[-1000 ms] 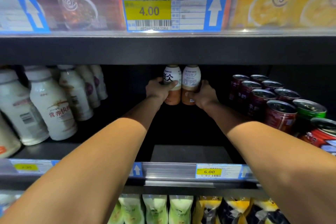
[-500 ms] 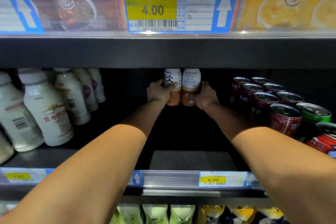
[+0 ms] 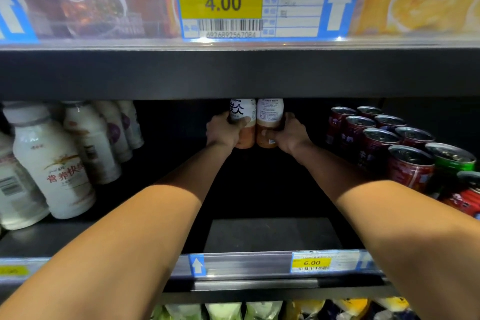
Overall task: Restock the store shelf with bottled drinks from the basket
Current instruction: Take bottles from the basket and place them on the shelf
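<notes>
From the head camera, both bare arms reach deep into a dark shelf point(image 3: 272, 234), its black board bare at the front between the forearms. At the back of that gap stand two bottles, upright and touching side by side. The left hand point(image 3: 223, 132) grips the left bottle point(image 3: 240, 109), thumb wrapped across its front. The right hand point(image 3: 291, 138) grips the right bottle point(image 3: 268, 114), thumb pressed on its lower half. Both bottles have white upper labels and orange-brown lower parts; their caps are hidden by the upper shelf point(image 3: 233, 73), a thick black board running across the view.

Left of the arms, white bottles point(image 3: 52, 163) stand in rows running toward the back. To the right, red cans point(image 3: 410, 169) stand in rows, with a green can point(image 3: 452, 161) just beside the nearest ones.

Along the shelf's front edge runs a clear rail point(image 3: 246, 265) carrying a yellow tag point(image 3: 311, 262) marked 6.00 and a small blue arrow. The upper shelf's rail holds a larger tag point(image 3: 223, 2) marked 4.00, with red and yellow packaging behind it. Below the front edge, the tops of pale green and yellow packets point(image 3: 226, 310) show. The light is dim inside the shelf and brighter on the forearms.
</notes>
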The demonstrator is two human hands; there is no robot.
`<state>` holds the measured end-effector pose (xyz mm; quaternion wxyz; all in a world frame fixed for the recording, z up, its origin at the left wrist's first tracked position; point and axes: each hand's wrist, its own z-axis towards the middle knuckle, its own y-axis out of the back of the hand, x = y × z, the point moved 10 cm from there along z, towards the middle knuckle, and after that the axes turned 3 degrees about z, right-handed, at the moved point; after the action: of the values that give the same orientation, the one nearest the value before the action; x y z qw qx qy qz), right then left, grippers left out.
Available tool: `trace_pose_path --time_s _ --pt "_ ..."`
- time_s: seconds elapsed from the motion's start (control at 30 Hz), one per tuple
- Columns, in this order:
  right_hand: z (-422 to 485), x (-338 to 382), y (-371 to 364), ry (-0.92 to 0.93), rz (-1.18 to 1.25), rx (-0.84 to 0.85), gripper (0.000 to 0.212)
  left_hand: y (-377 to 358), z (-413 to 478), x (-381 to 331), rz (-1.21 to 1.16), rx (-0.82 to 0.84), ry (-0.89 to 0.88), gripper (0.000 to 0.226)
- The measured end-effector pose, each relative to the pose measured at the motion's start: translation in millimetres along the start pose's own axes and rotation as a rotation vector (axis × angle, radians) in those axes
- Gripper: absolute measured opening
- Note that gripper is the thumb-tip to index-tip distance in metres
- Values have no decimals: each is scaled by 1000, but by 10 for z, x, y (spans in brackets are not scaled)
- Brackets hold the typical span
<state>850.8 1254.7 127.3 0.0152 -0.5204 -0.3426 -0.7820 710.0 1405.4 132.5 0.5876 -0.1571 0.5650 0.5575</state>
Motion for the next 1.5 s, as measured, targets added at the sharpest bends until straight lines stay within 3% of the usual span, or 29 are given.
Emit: trace_pose_path --time_s 0.33,0.5,0.57,0.7,0.8,0.93,1.0,1.1,1.17,1.23,1.37,1.5 --pt "11 41 8 -24 -54 20 66 -7 -10 -18 -14 -2 33 47" --pt "-71 74 28 -74 -67 43 74 -79 -106 -122 237 115 77 68" --pt "-152 196 109 -17 -201 85 68 -124 -267 -161 382 210 62 67" --pt "-489 441 298 142 -562 201 47 -72 -655 -451 505 310 -127 41" --pt "-883 535 566 233 -800 143 47 42 -1068 -843 565 317 -335 26" --pt "-1609 693 942 357 -1017 24 43 98 -1642 -1292 710 338 -512 29" --pt "-1941 721 1164 399 -1044 -91 42 59 -1932 -1471 733 393 -541 29" --pt "-2447 652 1480 402 -1067 -125 40 -10 -2449 -1729 712 397 -699 31" --pt "-2792 546 1715 287 -1132 -81 47 -65 -2796 -1940 648 316 -878 32" --pt "-3147 381 2026 162 -1164 -101 51 -211 -3114 -2092 516 335 -965 30" --pt "-3929 -66 2754 -81 -1125 -239 50 -636 -3931 -2416 237 482 -1136 34" --pt "-4758 -656 3394 -366 -1178 -339 47 -1175 -4803 -2730 167 657 -1311 33"
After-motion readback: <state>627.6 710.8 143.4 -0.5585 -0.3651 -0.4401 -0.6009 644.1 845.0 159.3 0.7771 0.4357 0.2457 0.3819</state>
